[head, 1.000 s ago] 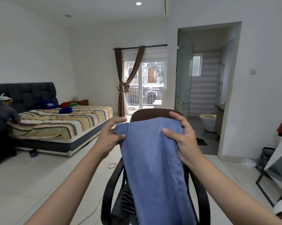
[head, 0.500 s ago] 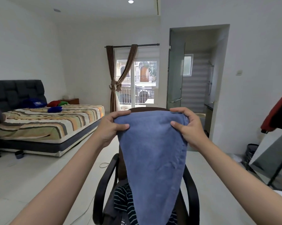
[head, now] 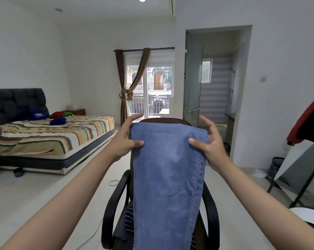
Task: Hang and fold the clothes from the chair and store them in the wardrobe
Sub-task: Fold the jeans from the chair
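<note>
Both hands – left hand (head: 124,141) and right hand (head: 211,147) – only thumb-pinch the blue trousers (head: 168,177) over the office chair (head: 114,204) backrest's top edge, right fingers splayed; they could slide off.

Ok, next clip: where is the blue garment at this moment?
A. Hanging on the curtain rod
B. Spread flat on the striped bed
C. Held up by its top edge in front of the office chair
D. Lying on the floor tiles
C: the left hand and right hand pinch the top corners of the blue garment, which hangs down in front of the black office chair.
</note>
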Demonstrator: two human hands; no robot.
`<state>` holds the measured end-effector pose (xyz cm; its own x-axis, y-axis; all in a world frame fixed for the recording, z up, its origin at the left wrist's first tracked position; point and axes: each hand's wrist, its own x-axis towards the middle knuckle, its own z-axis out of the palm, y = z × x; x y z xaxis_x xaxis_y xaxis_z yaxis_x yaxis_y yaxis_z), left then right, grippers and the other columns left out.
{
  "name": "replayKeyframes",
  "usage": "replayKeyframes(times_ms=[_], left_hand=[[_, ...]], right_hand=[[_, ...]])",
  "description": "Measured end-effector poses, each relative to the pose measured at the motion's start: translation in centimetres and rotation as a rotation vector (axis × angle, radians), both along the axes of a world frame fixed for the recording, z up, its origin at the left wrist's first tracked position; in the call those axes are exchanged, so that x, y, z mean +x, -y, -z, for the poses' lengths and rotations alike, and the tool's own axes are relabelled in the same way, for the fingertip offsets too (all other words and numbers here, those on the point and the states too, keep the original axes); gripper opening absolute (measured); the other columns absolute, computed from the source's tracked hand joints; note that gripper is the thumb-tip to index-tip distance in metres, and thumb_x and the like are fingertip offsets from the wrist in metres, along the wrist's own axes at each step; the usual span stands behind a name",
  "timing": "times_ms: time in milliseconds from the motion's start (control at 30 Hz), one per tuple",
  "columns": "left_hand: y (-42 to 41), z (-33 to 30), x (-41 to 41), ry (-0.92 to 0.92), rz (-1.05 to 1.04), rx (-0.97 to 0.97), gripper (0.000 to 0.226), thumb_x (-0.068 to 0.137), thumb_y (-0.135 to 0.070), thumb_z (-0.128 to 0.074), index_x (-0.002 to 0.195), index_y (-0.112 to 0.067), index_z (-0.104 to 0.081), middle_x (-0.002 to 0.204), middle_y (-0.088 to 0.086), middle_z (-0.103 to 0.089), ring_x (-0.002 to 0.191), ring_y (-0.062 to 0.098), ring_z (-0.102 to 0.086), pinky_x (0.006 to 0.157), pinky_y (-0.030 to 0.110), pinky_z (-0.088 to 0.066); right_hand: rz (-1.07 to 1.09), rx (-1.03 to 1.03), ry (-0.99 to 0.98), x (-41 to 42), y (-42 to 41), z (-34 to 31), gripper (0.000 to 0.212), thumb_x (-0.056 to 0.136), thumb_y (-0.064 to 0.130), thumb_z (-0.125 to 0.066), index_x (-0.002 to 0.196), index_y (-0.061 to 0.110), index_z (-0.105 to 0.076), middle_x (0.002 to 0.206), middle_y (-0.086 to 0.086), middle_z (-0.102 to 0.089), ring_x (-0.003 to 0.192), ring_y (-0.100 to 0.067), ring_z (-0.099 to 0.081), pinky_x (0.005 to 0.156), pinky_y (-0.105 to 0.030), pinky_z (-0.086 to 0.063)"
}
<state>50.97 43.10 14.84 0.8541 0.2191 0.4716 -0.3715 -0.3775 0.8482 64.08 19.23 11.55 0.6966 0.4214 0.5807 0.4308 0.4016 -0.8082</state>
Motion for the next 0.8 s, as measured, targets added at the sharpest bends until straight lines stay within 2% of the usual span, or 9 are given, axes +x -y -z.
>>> replayKeyframes(times_ms=[100,200,267,367,500,600,700,733,800], left_hand=[[0.4,0.4,0.7,0.093,0.021,-0.262,0.082,0.076,0.018,-0.062,0.126,-0.044,-0.044,0.126,0.014,-0.052,0.108,0.028,-0.060,0.083,0.031,-0.056],[0.3,0.7,1.4,0.088,0.100,-0.488,0.085,0.071,0.015,-0.064,0.129,-0.042,-0.041,0.134,0.023,-0.047,0.105,0.031,-0.060,0.078,0.030,-0.057],[0.1,1.1,1.5,0.042,0.164,-0.476,0.086,0.070,0.011,-0.066,0.132,-0.043,-0.040,0.139,0.014,-0.044,0.110,0.029,-0.059,0.077,0.029,-0.056],[-0.1,1.2,1.0,-0.093,0.177,-0.398,0.084,0.079,0.008,-0.065,0.136,-0.045,-0.036,0.136,-0.005,-0.041,0.113,0.020,-0.058,0.080,0.030,-0.056],[-0.8,1.7,-0.1,-0.316,0.205,-0.359,0.080,0.077,0.009,-0.066,0.132,-0.045,-0.043,0.128,0.003,-0.054,0.111,0.030,-0.061,0.084,0.046,-0.055],[0.1,2.1,0.3,-0.155,0.088,-0.609,0.068,0.080,0.014,-0.059,0.133,-0.027,-0.047,0.113,0.018,-0.062,0.098,0.032,-0.065,0.073,0.037,-0.059],[2.3,1.9,1.1,0.111,0.111,-1.001,0.059,0.087,0.009,-0.052,0.135,-0.022,-0.044,0.109,0.014,-0.061,0.096,0.025,-0.063,0.067,0.029,-0.059],[2.8,2.0,1.3,0.127,0.149,-1.005,0.060,0.087,0.007,-0.053,0.136,-0.026,-0.042,0.112,0.010,-0.060,0.101,0.024,-0.062,0.074,0.031,-0.058],[3.5,2.3,1.3,0.034,0.192,-0.757,0.071,0.084,0.006,-0.059,0.136,-0.037,-0.039,0.126,0.001,-0.052,0.113,0.024,-0.057,0.083,0.038,-0.055]], right_hand=[[0.132,-0.222,0.192,-0.2,0.3,2.5,0.089,0.073,0.019,-0.082,0.143,0.042,-0.030,0.144,0.026,-0.035,0.130,-0.001,-0.042,0.107,-0.032,-0.040],[0.164,-0.170,0.205,-0.6,0.4,3.5,0.081,0.075,0.009,-0.079,0.138,0.041,-0.039,0.141,0.028,-0.042,0.132,-0.003,-0.042,0.112,-0.041,-0.035],[0.216,-0.073,0.165,-0.9,0.2,2.6,0.066,0.078,0.003,-0.075,0.127,0.041,-0.052,0.131,0.027,-0.053,0.127,-0.006,-0.048,0.111,-0.042,-0.037],[0.213,0.063,0.096,-1.8,-1.0,0.5,0.046,0.081,-0.003,-0.069,0.110,0.033,-0.063,0.114,0.023,-0.064,0.112,0.001,-0.058,0.101,-0.029,-0.047],[0.217,0.115,0.153,-2.6,-2.4,-1.9,0.035,0.082,-0.006,-0.066,0.107,0.020,-0.065,0.107,0.018,-0.065,0.099,0.009,-0.061,0.087,-0.012,-0.046],[0.191,0.095,0.115,-1.8,-2.2,-2.4,0.045,0.078,-0.001,-0.072,0.112,0.027,-0.063,0.117,0.014,-0.063,0.110,0.002,-0.058,0.094,-0.017,-0.046],[0.018,0.097,-0.022,-1.5,-1.3,-2.6,0.061,0.076,-0.009,-0.069,0.124,0.028,-0.057,0.126,0.003,-0.055,0.112,-0.016,-0.059,0.092,-0.032,-0.052],[-0.003,0.103,-0.055,-1.5,-1.0,-2.6,0.066,0.077,-0.014,-0.065,0.128,0.027,-0.055,0.124,0.001,-0.055,0.108,-0.020,-0.061,0.090,-0.035,-0.054],[-0.013,0.140,-0.151,-1.4,-0.6,-2.8,0.071,0.078,-0.021,-0.055,0.129,0.028,-0.053,0.110,0.000,-0.058,0.095,-0.024,-0.063,0.084,-0.039,-0.056]])
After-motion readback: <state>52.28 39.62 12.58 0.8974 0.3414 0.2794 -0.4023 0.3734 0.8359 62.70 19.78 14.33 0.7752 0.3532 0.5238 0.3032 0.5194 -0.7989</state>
